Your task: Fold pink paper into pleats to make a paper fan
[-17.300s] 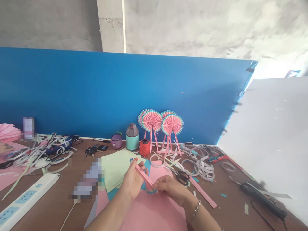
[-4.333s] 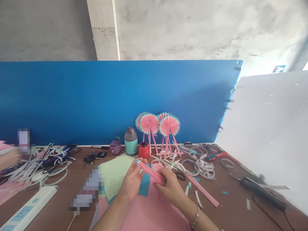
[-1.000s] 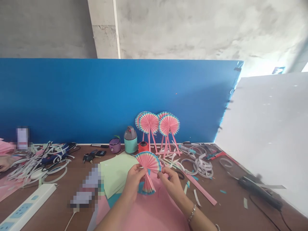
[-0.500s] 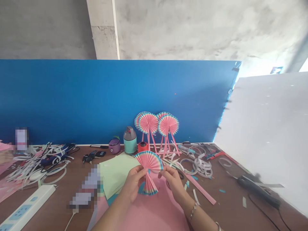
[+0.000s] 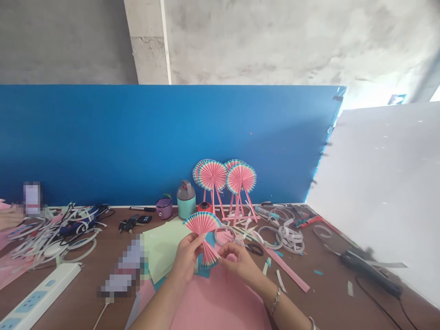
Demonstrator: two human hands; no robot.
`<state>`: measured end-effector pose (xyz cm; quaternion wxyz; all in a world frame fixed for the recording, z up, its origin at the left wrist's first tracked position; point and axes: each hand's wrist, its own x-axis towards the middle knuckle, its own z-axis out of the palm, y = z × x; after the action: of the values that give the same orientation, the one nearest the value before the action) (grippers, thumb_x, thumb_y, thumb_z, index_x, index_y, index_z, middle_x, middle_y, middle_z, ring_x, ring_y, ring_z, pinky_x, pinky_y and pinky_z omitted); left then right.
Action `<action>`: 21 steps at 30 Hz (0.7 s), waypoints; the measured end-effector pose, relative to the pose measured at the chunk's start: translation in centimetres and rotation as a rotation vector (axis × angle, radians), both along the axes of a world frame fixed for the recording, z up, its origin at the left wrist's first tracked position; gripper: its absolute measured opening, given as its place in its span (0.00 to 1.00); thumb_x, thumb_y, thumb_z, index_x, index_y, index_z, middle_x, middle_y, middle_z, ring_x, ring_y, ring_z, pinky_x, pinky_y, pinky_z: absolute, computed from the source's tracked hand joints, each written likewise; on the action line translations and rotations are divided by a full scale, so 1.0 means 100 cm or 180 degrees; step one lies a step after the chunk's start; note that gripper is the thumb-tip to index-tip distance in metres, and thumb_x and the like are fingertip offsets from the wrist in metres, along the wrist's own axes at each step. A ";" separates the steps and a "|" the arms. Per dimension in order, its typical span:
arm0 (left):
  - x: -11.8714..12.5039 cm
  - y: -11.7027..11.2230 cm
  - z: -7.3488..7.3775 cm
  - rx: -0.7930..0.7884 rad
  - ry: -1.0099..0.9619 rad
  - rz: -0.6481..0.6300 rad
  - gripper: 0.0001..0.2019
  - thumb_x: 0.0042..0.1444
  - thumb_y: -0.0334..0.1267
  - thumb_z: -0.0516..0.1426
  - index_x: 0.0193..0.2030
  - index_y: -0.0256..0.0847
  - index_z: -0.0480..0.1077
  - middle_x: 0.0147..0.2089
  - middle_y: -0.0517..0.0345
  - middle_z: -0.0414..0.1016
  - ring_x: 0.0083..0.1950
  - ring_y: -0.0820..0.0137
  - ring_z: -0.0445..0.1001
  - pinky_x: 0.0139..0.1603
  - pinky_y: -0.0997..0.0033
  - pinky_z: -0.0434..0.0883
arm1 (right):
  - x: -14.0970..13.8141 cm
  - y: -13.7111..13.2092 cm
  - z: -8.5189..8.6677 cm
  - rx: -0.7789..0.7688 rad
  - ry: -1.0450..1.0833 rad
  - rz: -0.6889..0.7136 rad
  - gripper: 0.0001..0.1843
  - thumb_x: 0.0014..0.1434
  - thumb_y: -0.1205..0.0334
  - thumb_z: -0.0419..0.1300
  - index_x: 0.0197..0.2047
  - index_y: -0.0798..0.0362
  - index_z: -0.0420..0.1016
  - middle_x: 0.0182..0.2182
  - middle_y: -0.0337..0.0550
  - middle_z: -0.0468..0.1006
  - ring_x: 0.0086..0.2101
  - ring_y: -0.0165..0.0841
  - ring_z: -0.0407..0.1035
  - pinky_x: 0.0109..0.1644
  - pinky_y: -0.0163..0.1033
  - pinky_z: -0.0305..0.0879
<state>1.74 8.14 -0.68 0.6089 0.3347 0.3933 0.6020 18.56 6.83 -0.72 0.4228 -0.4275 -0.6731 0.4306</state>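
Observation:
A pleated paper fan (image 5: 202,224), pink with a cream and blue rim, is spread above and below its narrow middle. My left hand (image 5: 187,256) pinches it at that middle from the left side. The thumb and fingers of my right hand (image 5: 237,263) are closed at the lower right edge of the fan's bottom part. Beneath both hands lies a large pink paper sheet (image 5: 220,302). Pale green sheets (image 5: 160,247) are left of my left hand. Scissors (image 5: 255,249) with dark handles lie just beyond my right hand, beside a ring of white strip (image 5: 225,235).
Finished-looking pink fans on stick legs (image 5: 241,178) stand against the blue partition (image 5: 103,142). A teal pot (image 5: 186,204) and purple cup (image 5: 164,208) are at the back. Coiled strips (image 5: 290,238) lie right; a power strip (image 5: 41,298) lies left. Another person's hand (image 5: 10,217) shows far left.
My right hand has moved from the fan's upper right edge down to its lower part. The fan and my left hand have shifted slightly left, uncovering the scissors and white ring.

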 end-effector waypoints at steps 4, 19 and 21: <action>-0.002 0.001 -0.001 -0.0048 0.0117 0.0005 0.15 0.38 0.43 0.67 0.28 0.37 0.71 0.25 0.64 0.71 0.26 0.77 0.67 0.31 0.77 0.64 | 0.001 0.001 0.002 -0.0302 0.0312 -0.0032 0.05 0.47 0.62 0.61 0.27 0.54 0.73 0.26 0.39 0.75 0.30 0.32 0.68 0.37 0.37 0.63; -0.003 -0.004 0.003 -0.0174 0.0437 -0.0627 0.16 0.38 0.41 0.67 0.34 0.35 0.75 0.35 0.51 0.78 0.35 0.66 0.74 0.35 0.71 0.68 | 0.009 0.015 -0.008 -0.0398 0.1051 -0.0672 0.18 0.46 0.49 0.63 0.21 0.55 0.67 0.19 0.34 0.62 0.24 0.27 0.54 0.31 0.33 0.52; -0.004 -0.002 0.001 -0.0193 0.0454 -0.0659 0.16 0.38 0.41 0.67 0.34 0.35 0.75 0.34 0.51 0.78 0.34 0.67 0.74 0.34 0.71 0.68 | 0.010 0.016 -0.009 -0.0377 0.1048 -0.0703 0.19 0.46 0.48 0.63 0.20 0.55 0.65 0.19 0.33 0.60 0.23 0.26 0.52 0.29 0.33 0.51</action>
<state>1.37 7.90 -0.59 0.6482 0.3969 0.4170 0.4984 19.58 8.46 -1.61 0.5459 -0.4466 -0.5174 0.4846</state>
